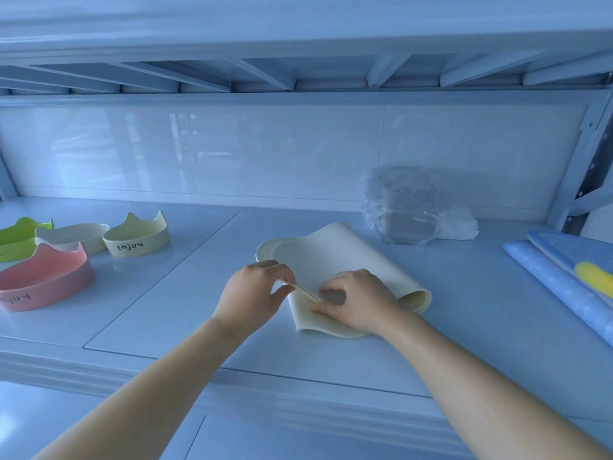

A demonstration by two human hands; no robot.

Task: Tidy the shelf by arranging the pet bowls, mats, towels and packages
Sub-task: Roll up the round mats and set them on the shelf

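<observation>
A cream mat (335, 257) lies folded over on the white shelf (185, 293), its right side curled into a loop. My left hand (255, 290) pinches the mat's near left edge between thumb and fingers. My right hand (358, 300) rests on the folded part with curled fingers, pinching the same edge. At the left stand several cat-eared pet bowls: a pink bowl (46, 280), a cream bowl (137, 237) marked "Enjoy", a white bowl (74, 235) and a green bowl (16, 237).
A crumpled clear plastic package (411, 207) sits against the back wall at the right. Blue dotted folded items (564, 277) with a yellow patch lie at the far right. An upper shelf hangs close overhead. A metal post (593, 154) bounds the right side.
</observation>
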